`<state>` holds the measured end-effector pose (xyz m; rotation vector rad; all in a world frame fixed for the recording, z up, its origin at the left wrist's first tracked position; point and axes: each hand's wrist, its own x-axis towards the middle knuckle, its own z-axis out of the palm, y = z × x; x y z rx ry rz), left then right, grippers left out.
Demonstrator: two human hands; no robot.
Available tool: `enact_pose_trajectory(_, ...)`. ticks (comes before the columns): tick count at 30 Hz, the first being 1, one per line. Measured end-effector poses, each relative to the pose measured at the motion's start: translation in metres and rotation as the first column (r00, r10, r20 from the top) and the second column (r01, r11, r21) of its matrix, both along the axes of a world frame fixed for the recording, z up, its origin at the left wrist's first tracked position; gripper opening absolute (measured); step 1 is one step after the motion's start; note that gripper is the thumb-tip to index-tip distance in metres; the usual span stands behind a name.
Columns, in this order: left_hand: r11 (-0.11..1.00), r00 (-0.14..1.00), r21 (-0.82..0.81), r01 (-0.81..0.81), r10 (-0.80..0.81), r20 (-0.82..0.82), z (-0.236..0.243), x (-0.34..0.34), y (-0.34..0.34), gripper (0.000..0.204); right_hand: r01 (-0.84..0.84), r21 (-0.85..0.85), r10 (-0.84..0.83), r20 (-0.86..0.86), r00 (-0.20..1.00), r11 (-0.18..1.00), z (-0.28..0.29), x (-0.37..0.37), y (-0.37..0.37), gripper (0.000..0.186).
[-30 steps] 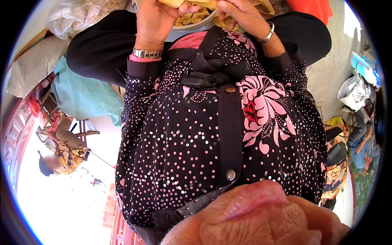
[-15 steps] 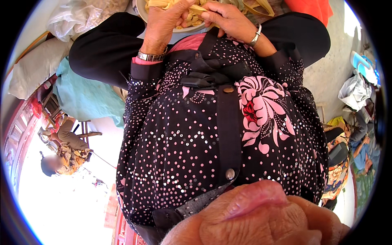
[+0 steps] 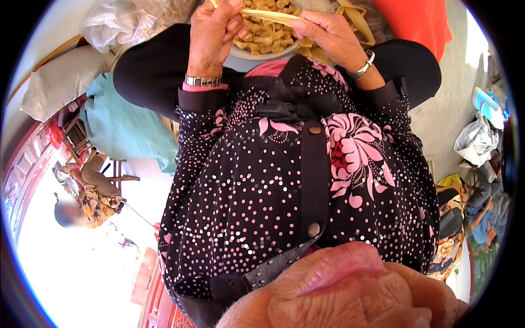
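A long, flat pale-yellow strip (image 3: 270,16) is stretched between my two hands, above a light-coloured basin (image 3: 273,55). My left hand (image 3: 212,35) grips one end with its fingers curled. The other end is pinched between the thumb and fingers of my right hand (image 3: 333,38). Many short, knotted-looking yellow pieces (image 3: 268,38) fill the basin below. What they are made of I cannot make out. More long yellow strips (image 3: 354,19) lie beyond my right hand.
Red cloth (image 3: 415,24) is at the far right. Clear plastic bags (image 3: 117,24), a pale sack (image 3: 63,82) and teal cloth (image 3: 126,123) are on the left. A seated person (image 3: 95,191) is further left; silvery plastic (image 3: 477,139) sits at right.
My hands have moved apart, drawing the strip out straight between them. More of the yellow pieces in the basin now show.
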<state>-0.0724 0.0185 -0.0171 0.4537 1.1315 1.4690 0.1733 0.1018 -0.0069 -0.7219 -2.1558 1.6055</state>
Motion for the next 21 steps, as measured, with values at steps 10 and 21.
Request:
enact_pose_trajectory(10,0.988,0.997,0.146,-0.049,0.058,-0.054,0.046,-0.03,0.09,0.009,0.163,0.727,-0.199,-0.036,0.979,0.667,0.027,-0.052,0.113,0.039)
enact_pose_trajectory(21,0.986,0.676,0.146,-0.086,0.165,-0.718,0.034,-0.052,0.186,0.016,0.155,0.877,-0.414,0.054,0.909,0.455,0.008,-0.102,0.201,0.023)
